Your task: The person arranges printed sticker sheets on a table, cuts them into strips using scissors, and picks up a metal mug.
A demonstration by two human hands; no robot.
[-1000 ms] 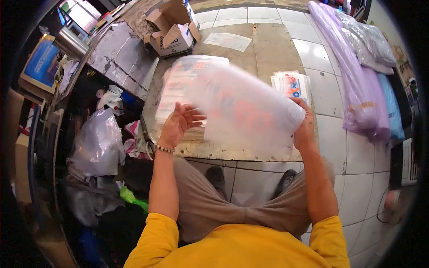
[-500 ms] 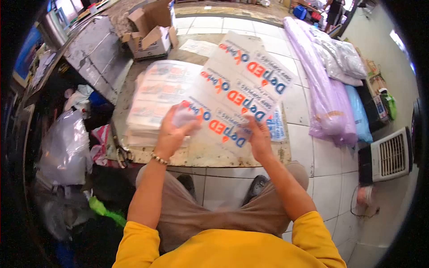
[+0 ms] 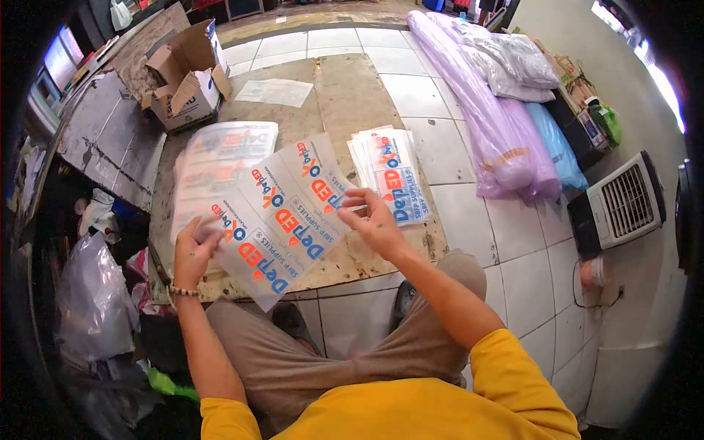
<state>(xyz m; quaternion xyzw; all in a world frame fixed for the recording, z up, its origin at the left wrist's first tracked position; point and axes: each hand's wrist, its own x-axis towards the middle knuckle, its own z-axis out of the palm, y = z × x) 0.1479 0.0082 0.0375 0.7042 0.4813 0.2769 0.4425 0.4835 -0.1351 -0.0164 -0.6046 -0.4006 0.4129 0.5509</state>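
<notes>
A translucent printed plastic sheet (image 3: 282, 213) with rows of blue and orange lettering is held tilted above the low table. My left hand (image 3: 196, 253) pinches its left edge, thumb over the print. At the opposite corner, the fingers of my right hand (image 3: 372, 220) are curled at the sheet's edge; the exact contact is partly hidden. Behind my left hand lies a thick stack of similar sheets (image 3: 227, 143). To the right, beyond my right hand, a smaller pile of printed pieces (image 3: 389, 165) rests on the table, fanned a little at its top.
The worn wooden table (image 3: 345, 95) also carries a single flat sheet (image 3: 274, 92) and an opened cardboard box (image 3: 187, 77). Long purple plastic-wrapped rolls (image 3: 477, 110) lie on the tiled floor at right, near an air cooler (image 3: 620, 205). Clear plastic bags (image 3: 95, 293) are at left.
The held sheet has turned and come lower and left, nearer my body. Both hands moved with it, uncovering the smaller pile at right. The camera view has shifted too.
</notes>
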